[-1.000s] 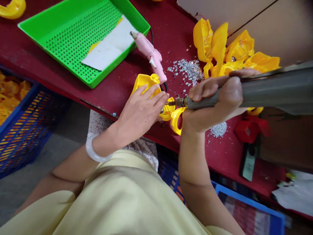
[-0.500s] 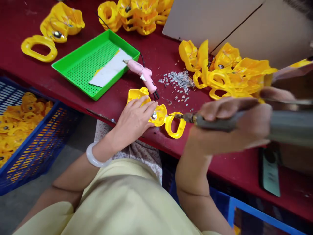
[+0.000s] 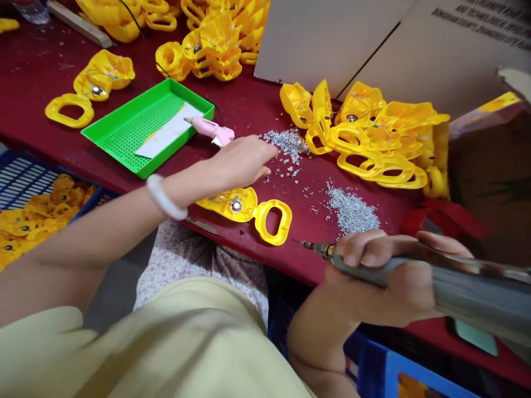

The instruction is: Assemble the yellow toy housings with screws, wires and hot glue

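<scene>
My right hand (image 3: 385, 276) is closed round a grey electric screwdriver (image 3: 415, 273), its bit pointing left above the front edge of the red table (image 3: 257, 110). My left hand (image 3: 243, 160) reaches over a yellow plastic toy part (image 3: 249, 210) with a loop handle. Its fingertips are pinched at a scatter of small silver screws (image 3: 288, 145); whether a screw is between them is too small to see. A white bangle (image 3: 166, 198) sits on that wrist. A pink glue gun (image 3: 211, 131) lies just left of this hand.
A green perforated tray (image 3: 124, 132) holds a white sheet. Piles of yellow parts (image 3: 373, 138) lie right, behind and left. A second screw heap (image 3: 350, 207) is near the screwdriver. Cardboard boxes (image 3: 332, 38) stand behind. A blue crate (image 3: 25, 182) of yellow parts sits lower left.
My left hand left the yellow part and moved up-right to the screws. My right hand with the screwdriver drew back from the part toward the table's front edge. The view tilted upward.
</scene>
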Tool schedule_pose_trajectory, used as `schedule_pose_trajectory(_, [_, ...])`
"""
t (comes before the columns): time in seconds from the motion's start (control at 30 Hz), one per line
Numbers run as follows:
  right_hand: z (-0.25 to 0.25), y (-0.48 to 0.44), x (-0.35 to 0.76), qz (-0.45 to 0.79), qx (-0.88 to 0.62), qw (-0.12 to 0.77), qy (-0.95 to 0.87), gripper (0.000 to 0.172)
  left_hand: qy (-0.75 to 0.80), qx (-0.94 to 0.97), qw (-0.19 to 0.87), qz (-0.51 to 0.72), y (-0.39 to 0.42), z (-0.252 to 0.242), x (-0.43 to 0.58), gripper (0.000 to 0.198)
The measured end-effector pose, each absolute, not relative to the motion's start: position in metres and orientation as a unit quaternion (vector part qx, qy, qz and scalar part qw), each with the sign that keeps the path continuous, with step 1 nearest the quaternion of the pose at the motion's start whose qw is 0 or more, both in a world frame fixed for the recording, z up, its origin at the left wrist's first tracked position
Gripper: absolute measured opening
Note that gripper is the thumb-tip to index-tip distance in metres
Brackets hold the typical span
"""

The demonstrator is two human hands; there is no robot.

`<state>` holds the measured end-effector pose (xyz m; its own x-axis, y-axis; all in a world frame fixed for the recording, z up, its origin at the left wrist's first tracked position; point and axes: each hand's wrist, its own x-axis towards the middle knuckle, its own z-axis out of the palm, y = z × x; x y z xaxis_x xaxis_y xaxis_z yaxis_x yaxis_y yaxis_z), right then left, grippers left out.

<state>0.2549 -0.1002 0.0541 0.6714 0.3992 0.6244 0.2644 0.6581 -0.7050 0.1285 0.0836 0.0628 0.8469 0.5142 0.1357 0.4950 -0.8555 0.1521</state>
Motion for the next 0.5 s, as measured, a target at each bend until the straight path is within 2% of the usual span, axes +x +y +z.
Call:
schedule_pose_trajectory(0.1, [0.052, -0.105, 0.254, 0.041, -0.424, 0.814, -0.395, 0.032, 0.277, 0.959, 0.048, 0.032, 0.105, 0.046, 0.169, 0.023])
schedule_pose_trajectory(0.27, [0.05, -0.113, 0.259, 0.004, -0.454, 0.818, -0.352, 0.03, 0.284, 0.958, 0.039, 0.015, 0.116, 0.022, 0.193, 0.036])
schedule_pose_trajectory(0.5, [0.048, -0.107, 0.257, 0.0, -0.463, 0.805, -0.37, 0.027, 0.216, 0.976, 0.02, -0.029, 0.118, 0.019, 0.199, 0.039])
